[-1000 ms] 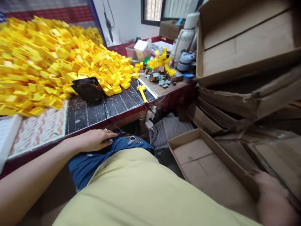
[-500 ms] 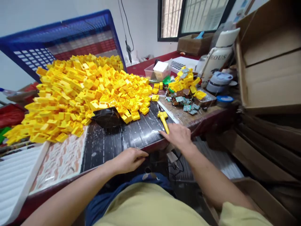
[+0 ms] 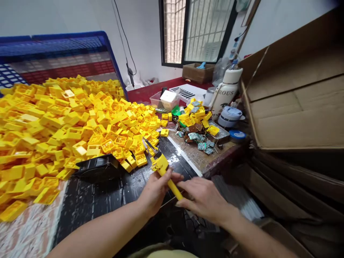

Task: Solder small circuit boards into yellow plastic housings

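My left hand [image 3: 154, 191] is closed around a yellow-handled tool with two thin metal prongs [image 3: 160, 164]. Its prongs point up and away, toward the pile of yellow plastic cases [image 3: 88, 122]. At the tool's lower end, my right hand [image 3: 205, 197] has its fingers curled, with thumb and fingertips about the end of the handle. Both hands are above the front edge of the black work surface [image 3: 134, 193]. Left of them, a black fan-like box [image 3: 98, 168] stands against the pile.
A blue crate [image 3: 107, 50] lies behind the pile. To the right are small circuit boards [image 3: 197, 137] with more yellow cases, a white bottle [image 3: 228, 89], a lidded cup [image 3: 229, 116] and a blue round lid [image 3: 237, 135]. A large cardboard box [image 3: 295, 118] borders the right side.
The yellow tool, earlier lying on the black surface near my right hand, is now lifted and in my hands. My left hand has come up to it. The view has shifted right and closer.
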The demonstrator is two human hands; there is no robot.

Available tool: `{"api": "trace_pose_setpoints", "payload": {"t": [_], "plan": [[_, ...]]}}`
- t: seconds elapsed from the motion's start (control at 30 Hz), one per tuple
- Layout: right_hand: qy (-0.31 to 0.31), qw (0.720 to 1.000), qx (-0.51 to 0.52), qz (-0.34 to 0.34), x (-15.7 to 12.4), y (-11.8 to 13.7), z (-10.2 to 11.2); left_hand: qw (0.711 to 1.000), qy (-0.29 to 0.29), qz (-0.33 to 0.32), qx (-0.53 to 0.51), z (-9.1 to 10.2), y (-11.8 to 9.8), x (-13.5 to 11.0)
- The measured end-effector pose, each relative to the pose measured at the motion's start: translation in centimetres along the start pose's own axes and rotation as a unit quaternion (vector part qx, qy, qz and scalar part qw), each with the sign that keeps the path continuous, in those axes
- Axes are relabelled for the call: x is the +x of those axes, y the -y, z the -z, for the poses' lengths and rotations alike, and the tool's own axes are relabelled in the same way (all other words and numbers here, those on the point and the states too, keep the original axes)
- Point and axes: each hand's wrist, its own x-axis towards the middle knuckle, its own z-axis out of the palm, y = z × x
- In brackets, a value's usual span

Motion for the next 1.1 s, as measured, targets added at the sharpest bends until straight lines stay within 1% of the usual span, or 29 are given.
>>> {"api": "trace_pose_setpoints", "payload": {"t": [0.03,0.07,0.17,0.23,0.3,0.37,0.47,0.53,0.57,0.63,0.67,0.73,0.8,0.83,0.9,0.97,1.03,1.1], "plan": [[0.017,1.000,-0.011,0.017,0.5,-1.6,0.9,1.000,0.014,0.007,0.001,0.3,-0.4,-0.6],[0.026,0.999,-0.032,0.010,1.0,-3.3,2.0,0.999,0.032,0.016,-0.001,0.7,-0.7,-1.2],[0.038,0.990,-0.115,-0.068,2.0,-8.2,5.7,0.995,0.093,0.042,-0.014,1.8,-1.1,-2.8],[0.032,0.976,-0.165,-0.138,1.3,-10.0,7.7,0.989,0.136,0.050,-0.026,2.2,-0.8,-3.7],[0.024,0.952,-0.206,-0.226,-0.6,-10.1,8.7,0.984,0.165,0.047,-0.037,2.3,-0.2,-4.3],[0.033,0.926,-0.227,-0.301,-3.6,-9.0,8.2,0.982,0.178,0.038,-0.047,2.4,0.6,-4.7],[0.085,0.906,-0.210,-0.358,-8.4,-6.5,5.5,0.983,0.177,0.045,-0.036,2.9,2.1,-4.8],[0.121,0.908,-0.174,-0.361,-10.5,-5.1,3.5,0.985,0.163,0.053,-0.010,3.5,3.0,-4.8],[0.134,0.913,-0.152,-0.354,-11.0,-4.5,2.8,0.986,0.156,0.055,0.010,3.9,3.4,-4.8],[0.147,0.928,-0.109,-0.324,-10.4,-3.7,2.3,0.986,0.146,0.054,0.053,4.6,4.0,-4.7],[0.145,0.937,-0.090,-0.306,-9.2,-3.4,2.5,0.985,0.146,0.052,0.070,4.9,4.1,-4.7],[0.117,0.953,-0.065,-0.272,-5.2,-3.5,3.6,0.984,0.151,0.051,0.084,5.4,3.9,-4.6],[0.065,0.961,-0.067,-0.259,0.5,-4.6,5.0,0.984,0.155,0.047,0.070,5.8,3.3,-4.5],[0.043,0.963,-0.071,-0.257,3.7,-5.6,5.6,0.986,0.154,0.044,0.055,6.0,3.0,-4.4],[0.011,0.961,-0.085,-0.263,10.1,-8.3,6.4,0.988,0.149,0.038,0.017,6.5,2.4,-4.2],[0.010,0.953,-0.100,-0.285,15.4,-11.5,6.4,0.990,0.140,0.034,-0.012,7.1,1.9,-4.0],[0.031,0.943,-0.107,-0.314,19.0,-14.8,5.8,0.991,0.131,0.028,-0.018,7.8,1.5,-3.7],[0.065,0.935,-0.109,-0.330,20.9,-17.8,5.0,0.993,0.116,0.013,-0.018,8.4,1.2,-3.4]]}}
